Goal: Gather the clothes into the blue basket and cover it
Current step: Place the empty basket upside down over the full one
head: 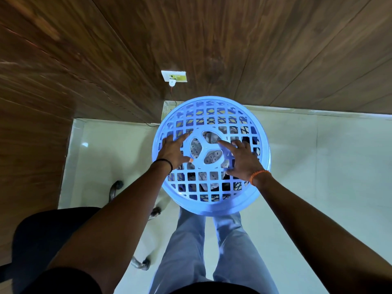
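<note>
Lid (212, 115) sits on blue basket (222, 209), floor, by wall; clothes (209, 136) inside. L hand (172, 150) & R hand (244, 159) flat, fingers spread, gripping nothing. Risk: uneven press leaves lid unseated.

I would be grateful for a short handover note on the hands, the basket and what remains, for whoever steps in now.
Left hand: open, fingers spread flat on the blue lid, left of its hub.
Right hand: open, flat on the lid, right of the hub.
Clothes show through the lattice, inside the blue basket on the floor.
Done: clothes gathered, lid laid on.
Left: whether the lid is fully seated cannot be told; check the rim.
</note>
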Available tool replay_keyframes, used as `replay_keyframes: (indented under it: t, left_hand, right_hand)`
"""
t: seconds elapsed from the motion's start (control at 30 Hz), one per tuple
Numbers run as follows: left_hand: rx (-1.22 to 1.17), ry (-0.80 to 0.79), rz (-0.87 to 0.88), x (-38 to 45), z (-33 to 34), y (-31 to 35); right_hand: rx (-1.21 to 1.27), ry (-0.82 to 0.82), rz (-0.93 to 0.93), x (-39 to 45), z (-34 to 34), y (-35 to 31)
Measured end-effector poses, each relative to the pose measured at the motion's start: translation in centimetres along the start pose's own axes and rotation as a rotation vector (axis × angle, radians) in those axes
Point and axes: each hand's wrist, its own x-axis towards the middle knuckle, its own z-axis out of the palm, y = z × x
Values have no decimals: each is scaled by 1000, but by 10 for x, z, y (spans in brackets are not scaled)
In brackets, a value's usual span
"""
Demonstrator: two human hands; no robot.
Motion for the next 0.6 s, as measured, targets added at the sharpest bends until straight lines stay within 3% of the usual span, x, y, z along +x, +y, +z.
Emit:
replay_keyframes:
  t: [0.17, 0.6]
  left_hand:
    - [129, -60, 0, -13, 14, 7]
    - [85, -77, -54, -20, 21, 10]
  right_hand:
    - [-28, -30, -11, -19, 12, 14]
    - [-9, -93, 46, -16, 16, 11]
